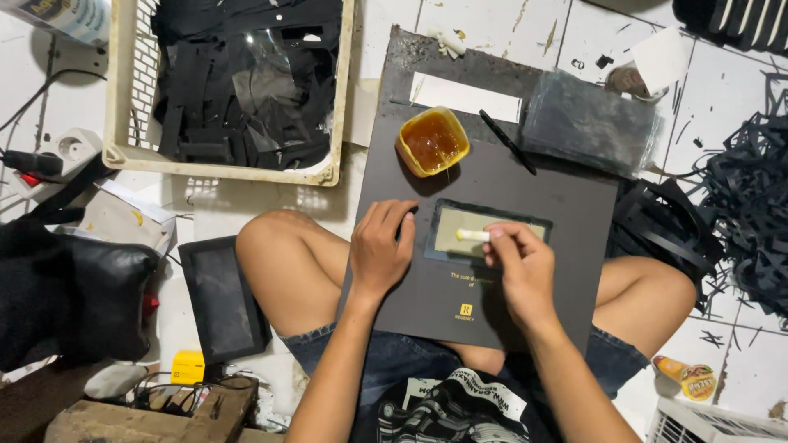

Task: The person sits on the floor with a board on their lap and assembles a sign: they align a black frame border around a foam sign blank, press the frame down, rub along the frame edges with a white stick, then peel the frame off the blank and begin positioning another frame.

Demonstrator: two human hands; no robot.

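A dark grey board (525, 189) rests across my crossed legs. On it lies a small black frame (486, 231) with a pale tan centre. My left hand (381, 249) presses flat on the board at the frame's left edge. My right hand (517, 261) grips a short pale stick (472, 235) whose tip lies on the tan centre. Beyond the frame, a yellow tub of amber glue (432, 141) sits on the board, with a black pen (507, 141) to its right.
A cream plastic basket (119, 98) of black strips stands at the upper left. A black tray (222, 297) lies by my left knee. Tangled black strips (743, 205) pile at the right. A power strip (70, 148) and a dark plastic bag (587, 121) lie nearby.
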